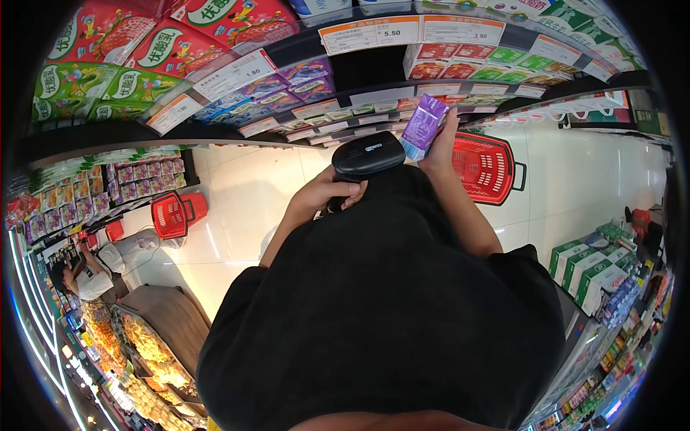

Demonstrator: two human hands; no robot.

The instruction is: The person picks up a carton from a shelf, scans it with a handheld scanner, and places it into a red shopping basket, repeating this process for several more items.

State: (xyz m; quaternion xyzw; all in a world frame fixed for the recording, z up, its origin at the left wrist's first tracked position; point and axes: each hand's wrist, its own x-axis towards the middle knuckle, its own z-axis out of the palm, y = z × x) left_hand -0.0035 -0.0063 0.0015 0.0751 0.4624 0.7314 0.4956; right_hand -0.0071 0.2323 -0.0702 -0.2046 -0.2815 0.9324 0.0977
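My left hand (325, 192) is wrapped round the handle of a black barcode scanner (369, 155), mostly hidden under its broad head. In my right hand (441, 149) is a purple drink carton (425, 123), tilted, its lower end close to the right of the scanner's head. The two do not appear to touch. Both hands are in front of my chest, just short of the shelf edge. A red shopping basket (494, 172) with a black handle stands on the floor beyond my right forearm.
Ahead, a shelf holds red drink packs (172, 50), purple cartons (309, 77) and price labels (370, 34). Another red basket (169, 215) is at left, near a person (93, 280) and a display of yellow packaged goods (154, 352). Green-and-white boxes (593, 262) are stacked at right.
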